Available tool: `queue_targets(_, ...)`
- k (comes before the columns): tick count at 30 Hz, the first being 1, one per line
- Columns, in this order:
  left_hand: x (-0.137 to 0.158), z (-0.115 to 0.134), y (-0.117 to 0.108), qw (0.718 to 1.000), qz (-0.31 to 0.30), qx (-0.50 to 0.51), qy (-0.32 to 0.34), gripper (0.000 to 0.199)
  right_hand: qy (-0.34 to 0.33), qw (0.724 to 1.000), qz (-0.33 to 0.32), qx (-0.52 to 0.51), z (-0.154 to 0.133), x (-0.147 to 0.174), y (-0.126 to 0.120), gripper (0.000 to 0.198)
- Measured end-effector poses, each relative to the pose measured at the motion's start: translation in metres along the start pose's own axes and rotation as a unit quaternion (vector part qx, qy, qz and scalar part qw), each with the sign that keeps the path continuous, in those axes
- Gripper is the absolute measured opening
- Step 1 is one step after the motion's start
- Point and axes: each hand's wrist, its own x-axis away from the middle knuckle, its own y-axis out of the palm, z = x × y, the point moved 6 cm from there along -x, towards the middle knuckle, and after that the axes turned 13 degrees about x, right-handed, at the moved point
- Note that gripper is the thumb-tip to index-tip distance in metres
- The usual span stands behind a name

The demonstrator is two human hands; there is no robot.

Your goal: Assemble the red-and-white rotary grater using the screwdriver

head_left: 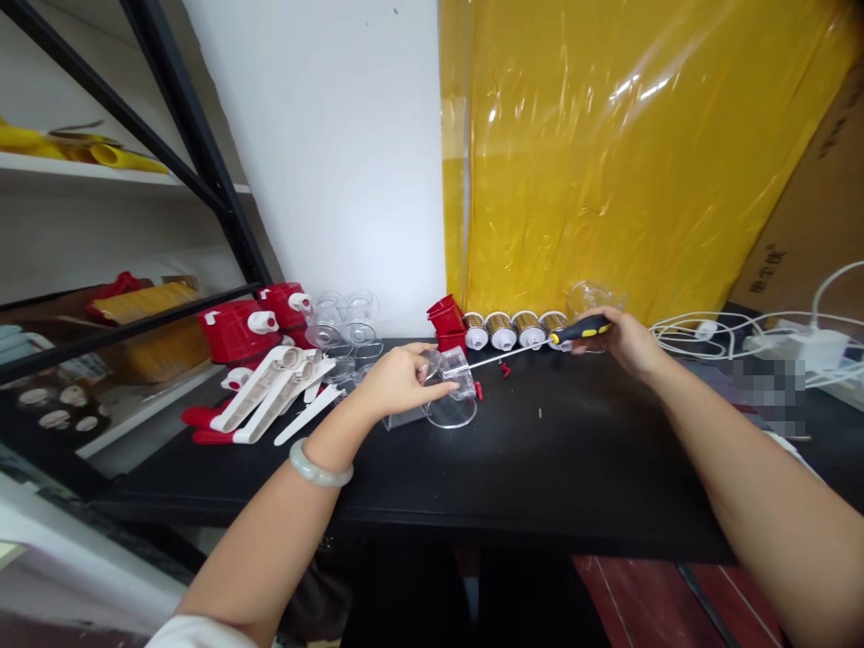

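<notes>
Black tabletop (540,477): spreads under and around the clear plastic part (460,372)
Left hand (398,380): clamped on the clear part, probably steadying it against the screwdriver (565,336)
Right hand (626,344): apart from the left, closed round the screwdriver's grip, shaft slanting to the clear part, likely for leverage
Drums (501,331): lined up behind and right of the clear part, perhaps grouped by kind
White handles (280,396): piled left of the clear part, seemingly leaving working room
</notes>
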Motion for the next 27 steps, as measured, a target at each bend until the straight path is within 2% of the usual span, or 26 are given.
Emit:
queue_targets(1,0.000,0.000,0.000,1.000,-0.001,-0.002,0.000,0.057,-0.009,0.999,-0.008,-0.045,-0.001,-0.001,0.003,0.024)
queue_targets(3,0.000,0.000,0.000,1.000,-0.003,-0.003,0.002,0.058,-0.027,0.995,-0.010,-0.093,-0.003,-0.001,0.007,0.023)
queue_targets(5,0.000,0.000,0.000,1.000,-0.004,-0.003,0.005,0.057,-0.030,0.996,-0.004,-0.081,-0.002,0.000,0.007,0.025)
queue_targets(7,0.000,-0.001,0.000,1.000,-0.004,-0.001,0.003,0.057,-0.019,1.000,0.004,-0.020,0.003,-0.001,0.004,0.026)
queue_targets(10,0.000,-0.001,0.001,1.000,-0.004,0.003,-0.002,0.057,-0.004,0.999,0.005,0.053,0.009,-0.003,0.000,0.043)
queue_targets(13,0.000,-0.002,0.001,1.000,-0.006,0.000,-0.003,0.057,0.007,1.000,-0.009,-0.005,0.010,-0.006,0.001,0.042)
queue_targets(16,0.000,-0.002,0.001,1.000,-0.006,-0.001,0.001,0.057,-0.012,0.999,-0.020,-0.048,0.006,-0.005,0.004,0.040)
queue_targets(22,-0.001,-0.004,0.002,1.000,-0.007,-0.002,0.007,0.057,-0.007,0.994,0.007,0.106,0.007,-0.003,-0.005,0.053)
queue_targets(24,-0.001,-0.004,0.002,1.000,-0.005,-0.004,0.006,0.058,-0.002,0.997,-0.010,0.074,0.006,-0.004,-0.004,0.055)
queue_targets(27,-0.001,-0.004,0.001,1.000,-0.004,-0.004,0.006,0.057,-0.016,0.999,-0.029,-0.042,0.000,-0.004,0.000,0.044)
